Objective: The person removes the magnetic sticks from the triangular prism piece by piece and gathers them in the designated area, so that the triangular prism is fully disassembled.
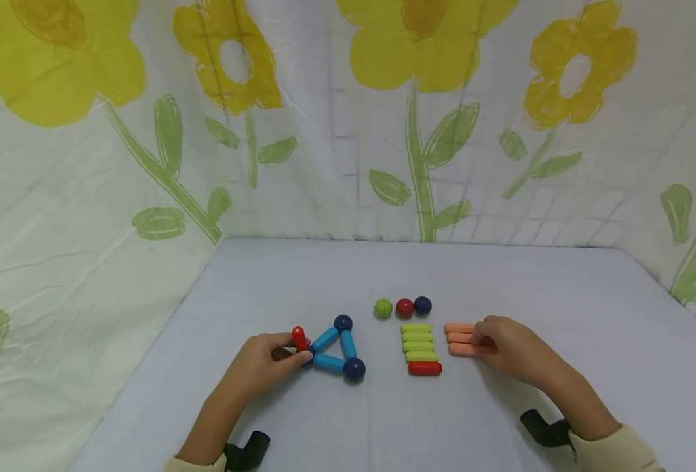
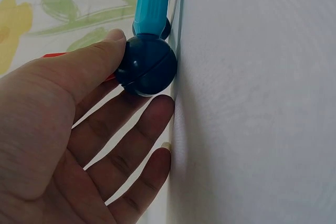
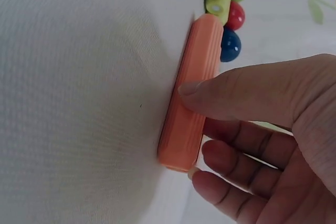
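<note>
Blue magnetic rods and navy balls form a triangle left of the table's middle. My left hand pinches the triangle's left corner ball between thumb and fingers. A red rod sticks up at that corner, partly behind the hand. Three orange rods lie side by side on the right. Over their right ends, my right hand grips them; its thumb presses the nearest orange rod in the right wrist view, with the fingertips on the far side partly hidden.
Several lime rods lie in a stack-like row between the hands, with a red rod at their near end. Behind them sit a green ball, a red ball and a navy ball. A flower-printed curtain hangs behind the white table.
</note>
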Demonstrator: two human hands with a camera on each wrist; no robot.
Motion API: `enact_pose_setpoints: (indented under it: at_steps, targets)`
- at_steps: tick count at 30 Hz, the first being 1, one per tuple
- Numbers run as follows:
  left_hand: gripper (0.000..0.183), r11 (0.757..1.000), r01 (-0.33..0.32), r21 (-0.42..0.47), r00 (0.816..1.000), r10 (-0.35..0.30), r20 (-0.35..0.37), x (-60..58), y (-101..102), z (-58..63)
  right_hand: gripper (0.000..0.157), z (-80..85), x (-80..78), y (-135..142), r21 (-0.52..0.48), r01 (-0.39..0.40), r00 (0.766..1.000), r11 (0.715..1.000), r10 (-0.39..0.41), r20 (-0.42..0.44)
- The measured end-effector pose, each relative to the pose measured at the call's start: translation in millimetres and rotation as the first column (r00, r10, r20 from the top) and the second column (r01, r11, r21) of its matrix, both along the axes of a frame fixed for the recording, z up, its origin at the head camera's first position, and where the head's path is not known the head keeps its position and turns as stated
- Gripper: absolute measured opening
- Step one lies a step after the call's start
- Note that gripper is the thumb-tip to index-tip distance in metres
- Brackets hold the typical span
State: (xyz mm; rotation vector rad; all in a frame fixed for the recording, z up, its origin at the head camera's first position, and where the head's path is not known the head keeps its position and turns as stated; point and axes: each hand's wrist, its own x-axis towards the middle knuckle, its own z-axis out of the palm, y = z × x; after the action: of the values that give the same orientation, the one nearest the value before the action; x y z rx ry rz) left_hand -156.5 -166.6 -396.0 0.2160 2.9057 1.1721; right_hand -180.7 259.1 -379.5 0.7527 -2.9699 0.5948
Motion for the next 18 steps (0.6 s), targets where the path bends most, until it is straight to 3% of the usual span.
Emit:
enact_pose_setpoints:
  at_steps: [11,18]
  targets:
    - [0.025,1.0,0.0,0.024,1.0,0.0,0.008,0.0,-0.6,0.8,0.024,-2.6,0.6,-5.3,-0.022,0.008,0.999,1.0,-0.009,-0.047]
    - [0.024,0.999,0.008,0.034,1.0,-0.008,0.005,-0.2,-1.9,-0.4,0.017,1.9,1.3,-21.9,-0.126,-0.04,0.997,0.991,0.031,-0.071]
